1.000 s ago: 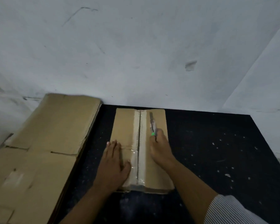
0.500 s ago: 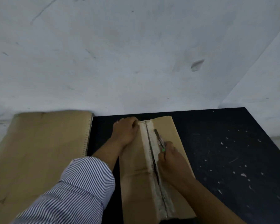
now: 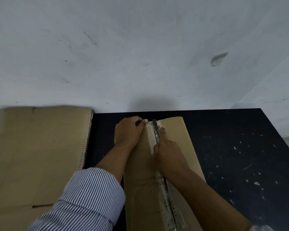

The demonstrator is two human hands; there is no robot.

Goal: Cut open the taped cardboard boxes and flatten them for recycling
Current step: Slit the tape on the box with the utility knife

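Nearest the camera, a blue-and-white striped sleeve [image 3: 90, 197] covers the left forearm, which reaches forward along the left side of a cardboard box [image 3: 178, 139]. The box lies lengthwise on the black table [image 3: 240, 147], running from the bottom edge of the view towards the wall. A taped seam [image 3: 164, 205] runs down the middle of its top, and in the near part a dark slit shows along it, with the left flap raised a little.

Further along the seam, the right hand [image 3: 169, 155] is curled tightly round a cutter [image 3: 157, 134] with a green part on its body. The cutter's tip points away from the person and sits in the seam near the box's far end. Just beyond, the left hand [image 3: 128, 132] has its fingers curled over the far end of the left flap and grips it beside the blade.

To the left, flattened cardboard [image 3: 37, 147] lies against the table's edge. White flecks dot the table on the right. A pale, scuffed wall [image 3: 140, 47] rises behind everything.
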